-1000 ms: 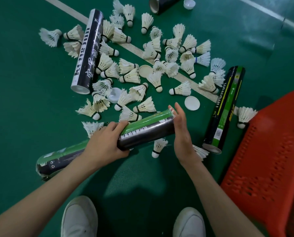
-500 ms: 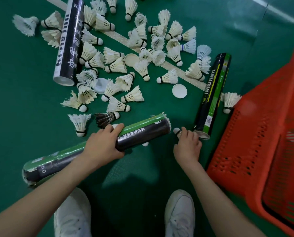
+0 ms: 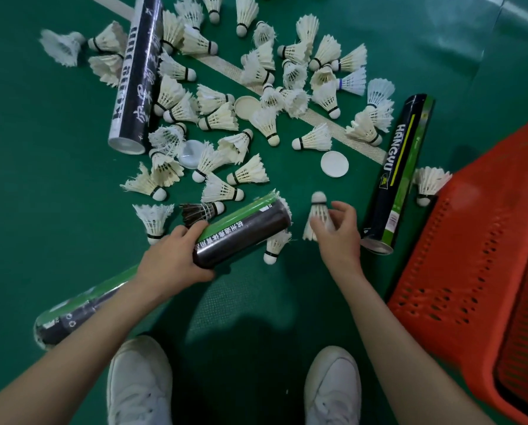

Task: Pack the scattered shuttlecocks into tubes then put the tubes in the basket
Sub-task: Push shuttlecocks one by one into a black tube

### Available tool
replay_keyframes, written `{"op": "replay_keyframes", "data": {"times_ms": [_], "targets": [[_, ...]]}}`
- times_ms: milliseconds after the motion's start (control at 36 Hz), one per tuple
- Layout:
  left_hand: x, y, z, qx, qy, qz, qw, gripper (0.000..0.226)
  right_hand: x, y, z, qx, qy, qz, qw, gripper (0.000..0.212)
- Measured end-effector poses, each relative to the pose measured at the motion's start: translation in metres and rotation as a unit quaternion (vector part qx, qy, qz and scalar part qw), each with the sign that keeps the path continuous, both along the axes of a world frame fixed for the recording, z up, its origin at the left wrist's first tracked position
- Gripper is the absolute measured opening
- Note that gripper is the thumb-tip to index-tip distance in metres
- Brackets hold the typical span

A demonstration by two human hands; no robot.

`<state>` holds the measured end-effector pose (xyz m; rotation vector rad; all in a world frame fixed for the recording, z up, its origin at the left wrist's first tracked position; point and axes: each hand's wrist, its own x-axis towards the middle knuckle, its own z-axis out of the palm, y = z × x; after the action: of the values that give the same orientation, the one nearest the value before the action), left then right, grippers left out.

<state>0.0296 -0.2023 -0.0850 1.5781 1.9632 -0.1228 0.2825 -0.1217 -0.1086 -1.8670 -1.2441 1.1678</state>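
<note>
My left hand (image 3: 172, 265) grips a long black-and-green tube (image 3: 244, 231) around its middle; feathers poke out of its far open end. Right of that end, my right hand (image 3: 338, 234) pinches a white shuttlecock (image 3: 318, 211) by its feathers, cork pointing away from me. Another shuttlecock (image 3: 273, 246) lies under the tube's mouth. Several white shuttlecocks (image 3: 269, 87) are scattered over the green floor beyond, and a dark one (image 3: 200, 210) lies by my left hand. The red basket (image 3: 471, 271) stands at the right.
A black tube with white lettering (image 3: 134, 78) lies at the upper left. A black-and-green tube (image 3: 396, 176) lies beside the basket. Loose white caps (image 3: 334, 164) rest among the shuttlecocks. My two white shoes (image 3: 140, 381) are at the bottom edge.
My right hand left the tube's open end, reached down to the floor by the black-and-green tube, and now holds a shuttlecock lifted beside the held tube. My left hand kept its grip.
</note>
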Motion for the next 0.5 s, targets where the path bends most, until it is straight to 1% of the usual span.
{"op": "replay_keyframes", "data": {"times_ms": [56, 167, 222, 278, 361, 444, 500], "targets": [[-0.007, 0.0, 0.001, 0.003, -0.007, 0.015, 1.0, 0.095, -0.005, 0.01, 0.007, -0.002, 0.058, 0.001, 0.998, 0.039], [-0.023, 0.001, 0.003, 0.013, -0.036, 0.048, 0.998, 0.095, -0.021, 0.027, 0.016, 0.007, 0.125, 0.006, 0.992, 0.011], [-0.029, 0.001, 0.004, 0.02, -0.042, 0.052, 0.998, 0.093, -0.029, 0.034, 0.021, -0.008, 0.162, 0.008, 0.987, 0.004], [-0.033, 0.002, 0.005, 0.026, -0.038, 0.051, 0.998, 0.093, -0.035, 0.039, 0.025, -0.033, 0.171, 0.04, 0.984, 0.007], [-0.038, 0.001, 0.005, 0.036, -0.029, 0.042, 0.998, 0.094, -0.041, 0.042, 0.029, -0.07, 0.137, 0.127, 0.98, 0.017], [-0.043, -0.001, 0.005, 0.032, -0.03, 0.011, 0.999, 0.095, -0.045, 0.045, 0.03, -0.078, 0.105, 0.19, 0.973, 0.021], [-0.044, -0.003, 0.005, 0.024, -0.026, -0.012, 0.999, 0.097, -0.052, 0.045, 0.03, -0.078, 0.107, 0.225, 0.965, 0.022]]}}
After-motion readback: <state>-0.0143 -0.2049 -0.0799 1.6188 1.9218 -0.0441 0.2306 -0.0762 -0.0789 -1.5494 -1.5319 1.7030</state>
